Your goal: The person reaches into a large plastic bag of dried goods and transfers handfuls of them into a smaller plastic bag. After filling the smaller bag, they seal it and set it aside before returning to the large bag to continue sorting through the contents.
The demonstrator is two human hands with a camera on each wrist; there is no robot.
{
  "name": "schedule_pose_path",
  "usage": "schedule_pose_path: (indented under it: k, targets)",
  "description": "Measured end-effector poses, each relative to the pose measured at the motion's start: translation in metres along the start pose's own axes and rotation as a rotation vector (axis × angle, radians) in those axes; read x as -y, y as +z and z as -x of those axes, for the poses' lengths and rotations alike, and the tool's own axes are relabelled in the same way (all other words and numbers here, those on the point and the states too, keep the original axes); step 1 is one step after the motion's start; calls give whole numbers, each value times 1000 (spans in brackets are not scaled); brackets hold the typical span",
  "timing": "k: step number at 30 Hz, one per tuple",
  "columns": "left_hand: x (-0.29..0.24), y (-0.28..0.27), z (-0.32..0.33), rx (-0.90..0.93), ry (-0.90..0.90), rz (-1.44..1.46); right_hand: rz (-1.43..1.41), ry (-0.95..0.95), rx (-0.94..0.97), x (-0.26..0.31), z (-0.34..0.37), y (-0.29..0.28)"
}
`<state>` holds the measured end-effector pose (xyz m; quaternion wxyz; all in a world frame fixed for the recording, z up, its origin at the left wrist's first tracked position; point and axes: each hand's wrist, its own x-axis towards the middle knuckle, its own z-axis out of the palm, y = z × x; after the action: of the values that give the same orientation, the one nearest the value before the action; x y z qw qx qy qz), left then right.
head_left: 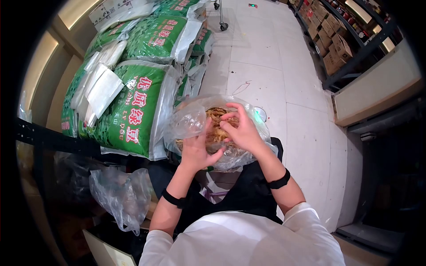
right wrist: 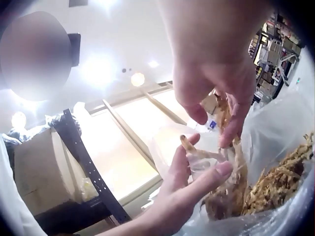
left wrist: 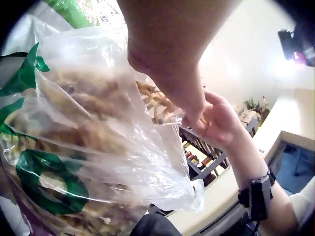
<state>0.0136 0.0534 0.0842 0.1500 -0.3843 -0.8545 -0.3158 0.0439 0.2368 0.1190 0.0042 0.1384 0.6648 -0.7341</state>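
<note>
A large clear plastic bag [head_left: 259, 122] stands open before the person, full of dried yellow-brown strips [right wrist: 283, 184] that look like dried mushroom stems. Over its mouth, the left hand [head_left: 195, 150] holds a small clear bag [head_left: 188, 122] with strips inside, thumb and fingers around it in the right wrist view. The right hand [head_left: 244, 131] reaches in from the other side with bent fingers. In the right wrist view, the right hand [right wrist: 216, 78] pinches a few brown strips [right wrist: 224, 113] just above the small bag. Green print [left wrist: 49, 182] marks the big bag's side.
Green-and-white sacks [head_left: 126, 106] are stacked at the left, with white flat packets [head_left: 104, 86] on top. A crumpled clear bag [head_left: 124, 195] hangs lower left. Shelving with cardboard boxes [head_left: 335, 46] lines the right side, and a wheeled cart [head_left: 223, 25] stands at the far end.
</note>
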Motion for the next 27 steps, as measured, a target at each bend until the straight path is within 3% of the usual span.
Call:
schedule_pose_path:
  k: [2, 6, 9, 14, 16, 18, 20, 26, 27]
  targets:
    - [3, 0, -2, -45, -15, 10, 408, -305, -89, -1, 4, -11]
    - [9, 4, 1, -75, -25, -20, 417, -345, 72, 0, 4, -26]
    - [5, 1, -1, -66, -28, 2, 240, -230, 111, -5, 0, -22]
    - [-5, 3, -1, 27, -21, 4, 580, -241, 170, -13, -12, 2]
    - [-11, 1, -4, -7, -21, -25, 558, -222, 190, -23, -21, 7]
    - [-1, 2, -2, 65, -75, 80, 127, -45, 286, -33, -27, 10]
    - [5, 3, 0, 136, -131, 185, 96, -33, 277, -38, -28, 9]
    - [12, 5, 5, 64, -50, 8, -87, 81, 195, -45, -33, 9]
    - [21, 14, 10, 203, -132, 34, -194, 75, 185, -50, -35, 7]
